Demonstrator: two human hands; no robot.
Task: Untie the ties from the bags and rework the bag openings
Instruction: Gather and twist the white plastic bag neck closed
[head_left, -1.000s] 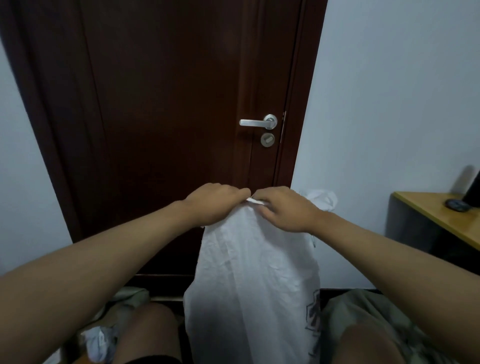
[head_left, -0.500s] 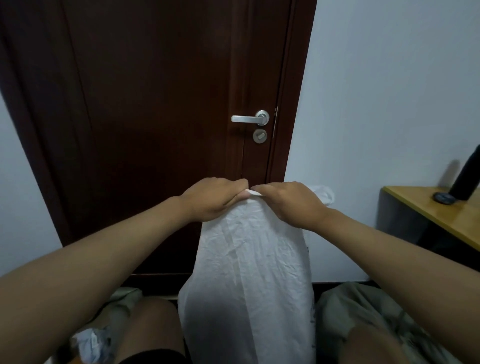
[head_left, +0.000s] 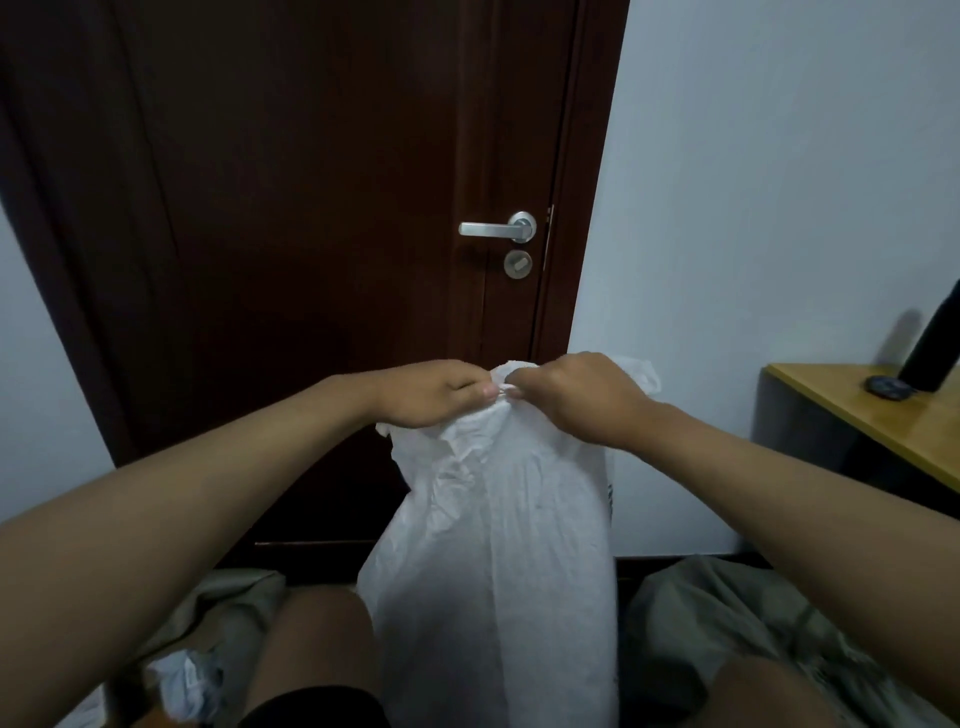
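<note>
A tall white plastic bag (head_left: 498, 561) stands upright between my knees, its crumpled top gathered at hand height. My left hand (head_left: 431, 395) pinches the gathered top edge from the left, thumb and fingers curled on the plastic. My right hand (head_left: 582, 397) grips the same bunched edge from the right, knuckles up. The fingertips of both hands meet at a small rolled fold of plastic (head_left: 506, 371). A loose white flap (head_left: 641, 376) sticks out behind my right hand. No separate tie is visible.
A dark brown door (head_left: 311, 234) with a silver lever handle (head_left: 498, 228) stands straight ahead. A wooden tabletop (head_left: 872, 415) at the right carries a dark upright object (head_left: 930, 358) and a small dark disc. Crumpled white plastic (head_left: 182, 680) lies at lower left.
Both hands stay at the bag's top, and the plastic there is now more bunched and rolled between the fingertips. The bag's upper part looks more gathered and wrinkled.
</note>
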